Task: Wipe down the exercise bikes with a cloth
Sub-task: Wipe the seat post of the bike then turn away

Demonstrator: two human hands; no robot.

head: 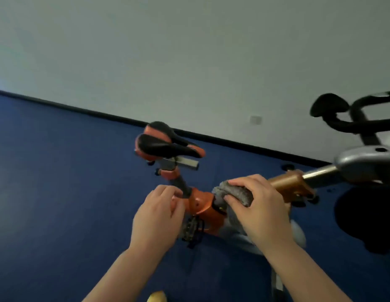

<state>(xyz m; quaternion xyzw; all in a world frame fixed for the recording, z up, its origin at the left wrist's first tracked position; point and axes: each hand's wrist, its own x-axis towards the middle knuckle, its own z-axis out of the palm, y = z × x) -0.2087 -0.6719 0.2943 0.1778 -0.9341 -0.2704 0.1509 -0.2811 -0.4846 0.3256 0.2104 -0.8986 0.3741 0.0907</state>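
An orange and black exercise bike (202,205) stands on the blue floor, with its black and orange saddle (165,142) at the centre and black handlebars (351,114) at the upper right. My right hand (261,208) presses a folded grey cloth (237,192) onto the orange frame between the seat post and the handlebar stem. My left hand (161,214) is at the base of the black seat post (183,186), fingers curled around it. A black pedal (191,229) shows below my left hand.
A grey wall (189,51) with a black skirting strip and a small socket plate (255,120) runs behind the bike. The silver handlebar housing (364,164) juts out at the right. Blue floor (58,192) spreads to the left. A yellowish object (157,297) peeks at the bottom edge.
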